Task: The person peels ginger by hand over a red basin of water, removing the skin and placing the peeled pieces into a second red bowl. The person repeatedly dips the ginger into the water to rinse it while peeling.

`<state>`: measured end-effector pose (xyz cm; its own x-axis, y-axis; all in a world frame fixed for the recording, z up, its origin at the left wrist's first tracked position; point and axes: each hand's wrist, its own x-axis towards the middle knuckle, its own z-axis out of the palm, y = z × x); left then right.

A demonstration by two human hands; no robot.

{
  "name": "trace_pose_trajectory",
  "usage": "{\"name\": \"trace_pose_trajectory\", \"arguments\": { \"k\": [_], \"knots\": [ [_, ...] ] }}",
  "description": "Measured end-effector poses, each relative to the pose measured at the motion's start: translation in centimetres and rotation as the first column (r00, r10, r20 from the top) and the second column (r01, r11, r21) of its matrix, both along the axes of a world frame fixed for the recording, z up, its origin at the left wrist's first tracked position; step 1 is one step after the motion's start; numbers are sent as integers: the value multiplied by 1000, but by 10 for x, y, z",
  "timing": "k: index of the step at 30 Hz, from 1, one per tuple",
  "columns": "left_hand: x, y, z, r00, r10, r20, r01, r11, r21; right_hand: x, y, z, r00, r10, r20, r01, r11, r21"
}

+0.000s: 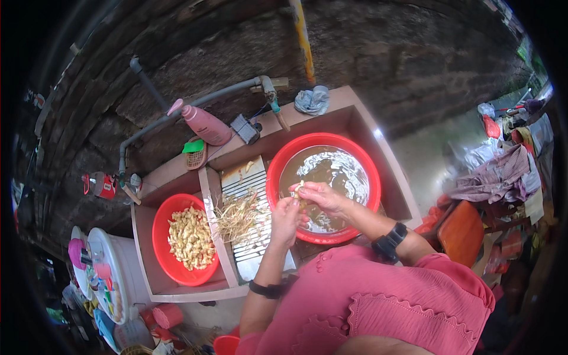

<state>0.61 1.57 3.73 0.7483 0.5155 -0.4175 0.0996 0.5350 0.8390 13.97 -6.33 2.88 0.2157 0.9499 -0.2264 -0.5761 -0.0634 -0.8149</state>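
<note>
Over the left part of a red plastic basin (269, 177) of cloudy water, my left hand (284, 219) and my right hand (324, 195) meet at a small pale root piece (299, 188), probably ginger. My right fingers pinch its upper end, and my left fingertips touch it from below. Dry stalks and root trimmings (242, 215) lie in a heap on the ribbed washboard (262, 253) left of the basin. Farther left, a second red basin (162, 213) holds many pale knobbly root pieces (191, 239) in the smaller sink compartment.
A pink pump bottle (206, 125), a scrubbing brush (245, 128), a small basket (195, 159) and a crumpled plastic bag (312, 102) stand along the sink's back ledge (284, 126). Grey pipes with taps (191, 106) run behind. A large lidded white bucket (128, 262) stands left; a wooden stool (461, 233) is right.
</note>
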Motion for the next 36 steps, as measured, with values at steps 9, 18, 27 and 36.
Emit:
{"name": "trace_pose_trajectory", "arguments": {
  "k": [9,18,27,36],
  "knots": [
    [-9,-4,4,993,-15,117,-68,734,675,9,-15,25,976,27,218,-28,1000,3],
    [-12,3,13,997,-51,56,-36,337,941,-5,-14,44,928,83,363,-6,978,-209],
    [-8,-2,6,996,-40,77,-51,442,896,6,-12,55,337,328,882,-321,921,-220],
    [12,4,14,999,48,-2,-32,698,715,-17,-14,45,483,-64,873,3,997,71]
  ]
}}
